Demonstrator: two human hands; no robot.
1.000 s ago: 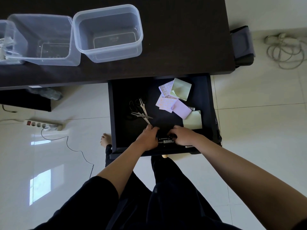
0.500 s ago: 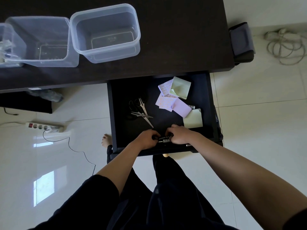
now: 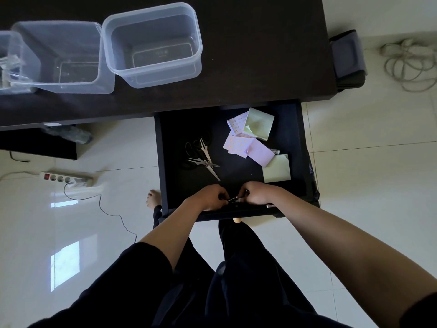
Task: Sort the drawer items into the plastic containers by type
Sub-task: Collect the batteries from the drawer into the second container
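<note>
Drawer point(image 3: 300, 147) stands pulled out from under the counter point(image 3: 248, 55). At the drawer's near edge, left hand point(image 3: 208, 200) and right hand point(image 3: 256, 194) are both curled, fingertips pinching small dark metal items point(image 3: 234, 199) between them; type not discernible. Scissors point(image 3: 203, 157) lie at drawer centre-left, sticky notes point(image 3: 257, 136) toward its far right. Three clear plastic containers point(image 3: 151, 46) sit on the counter beyond the drawer

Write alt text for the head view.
Both hands, left and right, gather small dark items at the front of an open drawer holding scissors and sticky notes. Clear plastic containers stand on the dark desk above.
</note>
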